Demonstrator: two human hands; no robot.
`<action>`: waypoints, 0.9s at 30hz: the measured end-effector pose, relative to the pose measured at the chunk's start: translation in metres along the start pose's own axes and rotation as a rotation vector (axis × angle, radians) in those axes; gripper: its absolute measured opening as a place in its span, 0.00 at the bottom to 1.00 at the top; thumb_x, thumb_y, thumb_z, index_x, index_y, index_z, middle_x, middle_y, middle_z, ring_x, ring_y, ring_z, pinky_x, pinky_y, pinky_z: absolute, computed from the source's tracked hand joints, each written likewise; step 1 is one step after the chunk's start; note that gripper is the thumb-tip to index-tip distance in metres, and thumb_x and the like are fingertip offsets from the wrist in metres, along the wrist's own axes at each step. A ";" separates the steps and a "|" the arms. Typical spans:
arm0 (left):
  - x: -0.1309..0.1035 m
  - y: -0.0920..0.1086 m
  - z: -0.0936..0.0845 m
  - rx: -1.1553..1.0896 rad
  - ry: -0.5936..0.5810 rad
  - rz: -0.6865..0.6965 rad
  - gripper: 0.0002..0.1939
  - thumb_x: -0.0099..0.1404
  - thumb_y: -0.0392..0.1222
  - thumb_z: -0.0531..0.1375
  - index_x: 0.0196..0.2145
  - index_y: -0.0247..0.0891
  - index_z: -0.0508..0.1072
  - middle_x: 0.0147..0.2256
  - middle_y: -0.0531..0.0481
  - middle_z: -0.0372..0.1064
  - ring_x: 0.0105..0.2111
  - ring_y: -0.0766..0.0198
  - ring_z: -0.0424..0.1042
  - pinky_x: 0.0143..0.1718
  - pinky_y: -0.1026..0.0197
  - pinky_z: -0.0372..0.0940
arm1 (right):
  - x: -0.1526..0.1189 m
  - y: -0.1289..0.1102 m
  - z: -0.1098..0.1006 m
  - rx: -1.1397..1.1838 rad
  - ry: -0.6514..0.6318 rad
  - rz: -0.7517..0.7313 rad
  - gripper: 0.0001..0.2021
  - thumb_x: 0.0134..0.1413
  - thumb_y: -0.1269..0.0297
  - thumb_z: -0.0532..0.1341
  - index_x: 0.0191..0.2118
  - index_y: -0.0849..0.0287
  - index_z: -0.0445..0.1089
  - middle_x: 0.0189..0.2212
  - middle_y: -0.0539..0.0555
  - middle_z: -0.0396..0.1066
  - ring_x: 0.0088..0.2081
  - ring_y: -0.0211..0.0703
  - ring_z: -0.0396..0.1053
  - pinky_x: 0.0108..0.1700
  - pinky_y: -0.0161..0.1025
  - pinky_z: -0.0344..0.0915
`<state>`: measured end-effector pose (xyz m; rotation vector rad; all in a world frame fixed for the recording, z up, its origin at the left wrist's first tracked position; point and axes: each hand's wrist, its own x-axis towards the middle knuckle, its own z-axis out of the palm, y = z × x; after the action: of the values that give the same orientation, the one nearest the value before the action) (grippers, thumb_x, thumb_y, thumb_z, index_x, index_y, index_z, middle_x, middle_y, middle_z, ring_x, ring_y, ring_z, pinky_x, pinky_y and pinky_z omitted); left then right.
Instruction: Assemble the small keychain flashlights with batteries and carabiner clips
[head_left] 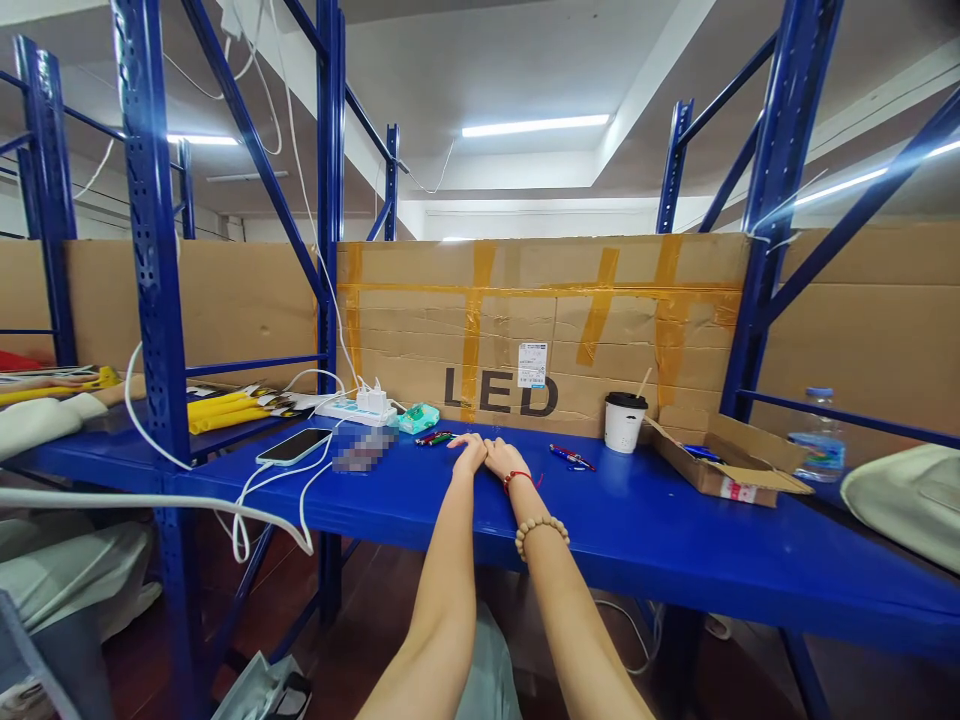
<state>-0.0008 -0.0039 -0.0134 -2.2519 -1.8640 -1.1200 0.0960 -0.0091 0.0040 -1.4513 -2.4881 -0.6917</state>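
My left hand (469,454) and my right hand (505,458) meet over the middle of the blue tabletop, fingertips close together. The fingers of both are bent inward and look closed. Whatever lies between them, if anything, is too small or hidden to make out. Just left of my left hand is a small pile of pens (435,438) in dark, red and green colours. Right of my right hand lies another group of pens (571,458), blue and red. A red string bracelet (517,478) and a beaded bracelet (541,536) circle my right wrist and forearm.
A lidded paper cup (623,428) with a straw stands beside an open cardboard box (739,470) and a water bottle (819,440). Leftward are a phone (294,447), a power strip (352,411), a green packet (418,418) and white cables. Blue rack posts (154,250) frame the table.
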 end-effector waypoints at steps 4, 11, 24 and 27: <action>-0.002 0.001 -0.003 0.257 0.011 0.039 0.19 0.62 0.33 0.41 0.45 0.33 0.67 0.44 0.35 0.61 0.51 0.43 0.56 0.50 0.38 0.50 | 0.002 0.000 0.002 -0.029 -0.018 0.020 0.14 0.56 0.62 0.54 0.48 0.61 0.62 0.45 0.56 0.64 0.42 0.42 0.65 0.42 0.45 0.65; 0.003 0.005 -0.004 0.355 0.001 0.098 0.21 0.60 0.28 0.43 0.45 0.40 0.68 0.50 0.42 0.59 0.57 0.47 0.47 0.54 0.37 0.41 | 0.001 0.000 -0.001 -0.050 -0.055 0.117 0.15 0.57 0.62 0.54 0.48 0.62 0.62 0.46 0.57 0.63 0.42 0.44 0.65 0.41 0.46 0.65; 0.007 -0.021 -0.010 0.386 0.069 -0.204 0.22 0.59 0.34 0.48 0.51 0.26 0.63 0.49 0.29 0.60 0.56 0.37 0.47 0.50 0.34 0.43 | 0.000 0.006 0.002 0.025 -0.141 0.191 0.14 0.56 0.62 0.54 0.48 0.61 0.62 0.46 0.56 0.64 0.42 0.43 0.65 0.42 0.45 0.65; 0.006 -0.025 -0.011 0.399 0.054 -0.237 0.20 0.59 0.35 0.49 0.48 0.27 0.66 0.47 0.30 0.63 0.54 0.37 0.50 0.50 0.36 0.44 | 0.001 0.009 0.007 0.049 -0.094 0.160 0.15 0.56 0.62 0.54 0.48 0.61 0.62 0.45 0.56 0.64 0.42 0.43 0.65 0.42 0.45 0.65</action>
<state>-0.0280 0.0040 -0.0122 -1.8083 -2.1435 -0.7297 0.1037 -0.0011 0.0007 -1.6782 -2.4029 -0.5408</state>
